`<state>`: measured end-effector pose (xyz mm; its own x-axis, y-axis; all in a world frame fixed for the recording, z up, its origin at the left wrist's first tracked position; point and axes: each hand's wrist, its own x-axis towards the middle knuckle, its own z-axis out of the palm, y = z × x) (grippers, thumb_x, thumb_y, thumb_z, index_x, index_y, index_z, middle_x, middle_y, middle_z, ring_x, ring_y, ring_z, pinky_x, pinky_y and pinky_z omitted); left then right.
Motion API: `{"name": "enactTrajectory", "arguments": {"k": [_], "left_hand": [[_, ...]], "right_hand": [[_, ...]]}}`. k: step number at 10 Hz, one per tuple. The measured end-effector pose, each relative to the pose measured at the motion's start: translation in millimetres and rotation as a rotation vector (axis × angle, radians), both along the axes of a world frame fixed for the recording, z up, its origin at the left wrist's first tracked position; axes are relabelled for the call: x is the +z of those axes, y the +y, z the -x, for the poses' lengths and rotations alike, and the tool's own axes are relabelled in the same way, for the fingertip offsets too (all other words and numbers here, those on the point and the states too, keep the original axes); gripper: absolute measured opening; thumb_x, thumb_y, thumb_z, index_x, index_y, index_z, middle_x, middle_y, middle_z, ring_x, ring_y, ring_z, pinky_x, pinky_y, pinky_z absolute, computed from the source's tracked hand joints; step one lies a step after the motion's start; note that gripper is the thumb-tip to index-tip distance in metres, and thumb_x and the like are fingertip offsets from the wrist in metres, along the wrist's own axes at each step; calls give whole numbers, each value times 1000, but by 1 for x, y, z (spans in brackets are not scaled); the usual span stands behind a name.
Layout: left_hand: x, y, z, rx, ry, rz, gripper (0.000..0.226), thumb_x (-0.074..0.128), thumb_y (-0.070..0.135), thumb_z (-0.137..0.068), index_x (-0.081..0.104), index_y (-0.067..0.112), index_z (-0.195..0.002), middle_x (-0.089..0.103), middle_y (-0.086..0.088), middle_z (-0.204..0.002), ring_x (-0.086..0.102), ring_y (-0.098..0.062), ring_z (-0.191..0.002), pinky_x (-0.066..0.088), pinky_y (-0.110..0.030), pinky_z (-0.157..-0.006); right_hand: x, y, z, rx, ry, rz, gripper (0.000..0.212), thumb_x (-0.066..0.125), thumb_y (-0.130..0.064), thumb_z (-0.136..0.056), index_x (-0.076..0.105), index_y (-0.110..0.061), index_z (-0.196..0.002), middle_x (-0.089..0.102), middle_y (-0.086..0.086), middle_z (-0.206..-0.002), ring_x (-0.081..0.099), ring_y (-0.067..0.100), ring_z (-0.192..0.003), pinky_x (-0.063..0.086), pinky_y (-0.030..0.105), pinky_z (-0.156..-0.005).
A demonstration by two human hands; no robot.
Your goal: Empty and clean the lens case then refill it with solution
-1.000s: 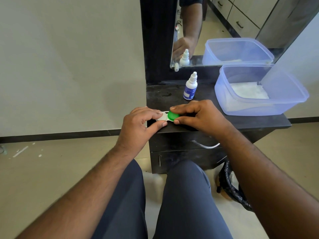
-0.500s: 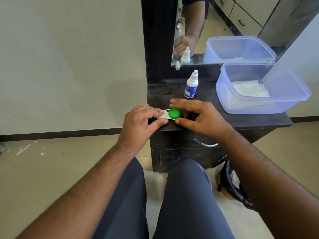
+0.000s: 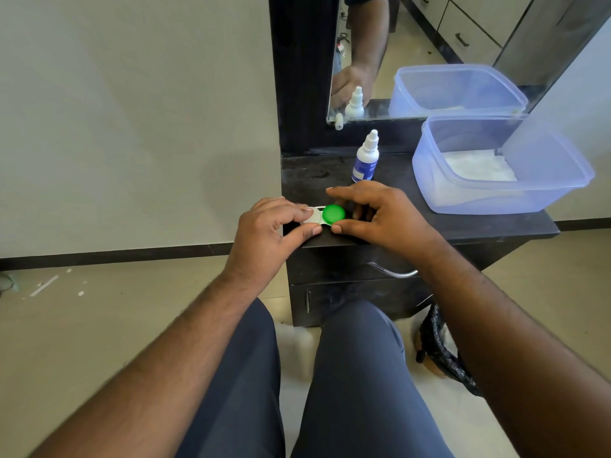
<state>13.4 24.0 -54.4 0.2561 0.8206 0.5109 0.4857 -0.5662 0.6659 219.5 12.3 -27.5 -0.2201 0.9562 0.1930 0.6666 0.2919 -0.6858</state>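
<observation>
Left hand (image 3: 264, 233) pinching white end of lens case (image 3: 319, 217) at front edge of dresser (image 3: 463, 226), right hand (image 3: 383, 216) spread loosely round green cap (image 3: 333, 213) (thumb touching), bottle (image 3: 366, 157) upright behind, tub (image 3: 502, 196) right, mirror (image 3: 413, 34) above.

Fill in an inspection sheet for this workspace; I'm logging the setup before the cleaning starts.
Surface: dark cabinet top, scuffed, case at its front edge.
Job's things: lens case, green cap on; solution bottle upright behind it, capped.
Clutter: plastic tub on the right, white material inside.
Hands: left hand pinches the case's white end; right hand has fingers around the green cap.
Cables: nothing seen.
Surroundings: mirror behind; black bag on the floor.
</observation>
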Motion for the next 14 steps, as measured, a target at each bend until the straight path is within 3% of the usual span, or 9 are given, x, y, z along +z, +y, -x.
{"name": "enactTrajectory", "arguments": {"k": [2, 4, 6, 9, 10, 11, 13, 14], "left_hand": [[0, 1, 1, -2, 16, 0, 25, 83, 17, -71, 76, 7, -92, 74, -2, -93, 60, -5, -92, 46, -13, -85], [-2, 1, 1, -1, 18, -4, 25, 83, 16, -70, 76, 6, -92, 72, 0, -93, 58, -2, -92, 44, -8, -86], [1, 1, 0, -9, 19, 18, 25, 83, 18, -70, 76, 6, -92, 75, -3, -92, 63, -9, -88, 47, -15, -85], [6, 1, 1, -37, 61, 3, 26, 83, 18, -71, 76, 4, -93, 76, -7, -93, 68, -14, -86, 48, -16, -89], [5, -2, 2, -23, 99, -7, 28, 82, 20, -73, 75, 5, -96, 75, -6, -94, 67, -15, -88, 51, -29, -92], [6, -6, 3, -14, 163, -22, 31, 80, 23, -76, 73, 7, -102, 74, -6, -96, 65, -19, -90, 44, -36, -101], [33, -10, 8, -37, 267, 50, 62, 82, 30, -73, 60, 12, -129, 64, -6, -129, 57, -23, -119, 36, -26, -99], [44, -5, 13, -43, 213, 96, 65, 82, 31, -72, 59, 10, -130, 63, -9, -129, 57, -23, -121, 40, -29, -101]], "right_hand": [[2, 1, -2, 30, -21, 3, 52, 78, -23, -78, 60, -23, -126, 54, -15, -93, 53, 6, -74, 43, 11, -70], [0, 2, 4, -51, -28, 18, 32, 80, -30, -75, 67, -25, -103, 54, -15, -88, 51, 3, -71, 40, 13, -65], [5, 3, -1, 47, -83, 57, 48, 76, -23, -79, 61, -23, -125, 60, -9, -101, 52, 2, -75, 40, 11, -71], [6, -1, 8, -74, -107, 1, 37, 79, -26, -76, 69, -20, -111, 49, -20, -84, 49, -1, -73, 35, 7, -67], [8, -3, 8, -71, -103, 16, 39, 79, -27, -75, 69, -20, -112, 52, -18, -85, 50, 0, -73, 37, 10, -67], [10, -6, 8, -75, -99, 5, 42, 81, -28, -74, 68, -20, -114, 52, -19, -84, 51, 1, -71, 38, 8, -66], [27, -16, 8, -85, -120, 133, 60, 80, -27, -75, 58, -18, -129, 55, -14, -94, 53, 1, -78, 44, 12, -73], [32, -18, 5, -152, -152, 77, 59, 80, -30, -75, 58, -20, -129, 53, -8, -106, 52, 4, -82, 41, 14, -74]]}}
